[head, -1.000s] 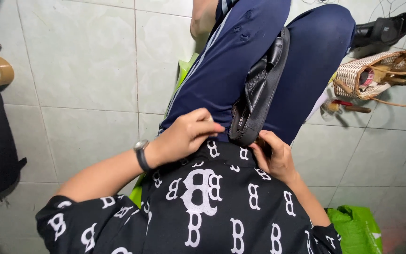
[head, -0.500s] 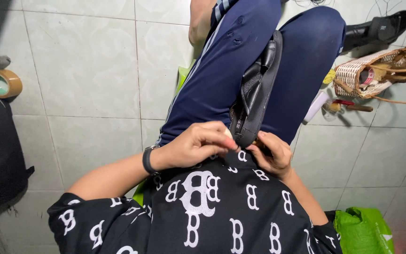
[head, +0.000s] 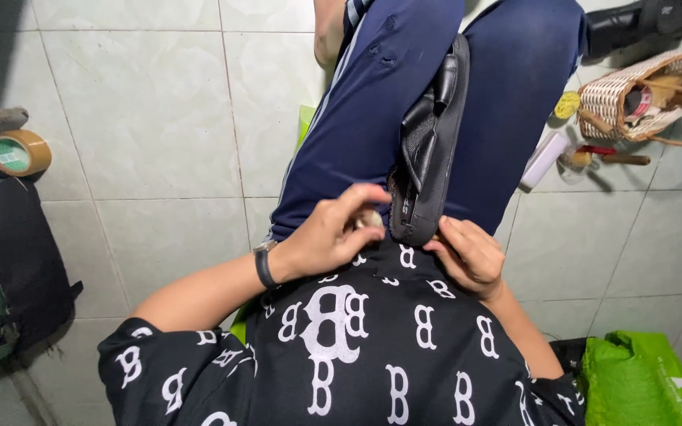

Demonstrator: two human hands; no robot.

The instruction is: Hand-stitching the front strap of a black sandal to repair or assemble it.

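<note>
A black leather sandal [head: 434, 150] lies upright on its edge between my knees in dark blue trousers [head: 372, 102], heel end toward my black patterned shirt. My left hand [head: 321, 241], with a dark watch on the wrist, sits just left of the heel, and its fingertips pinch a small pale round object [head: 370, 218] against the sole edge. My right hand [head: 469, 256] curls under the heel from the right and grips it.
On the tiled floor, a brown tape roll [head: 19, 151] and a black bag [head: 9, 276] lie at the left. A wicker basket [head: 633, 95], a white tube [head: 545, 158] and small tools sit at the right, with a green bag [head: 633, 379] at the bottom right and a black shoe [head: 641, 20] at the top right.
My left hand has drawn slightly left from the heel, and the small pale object now shows at its fingertips. My right hand stays at the heel.
</note>
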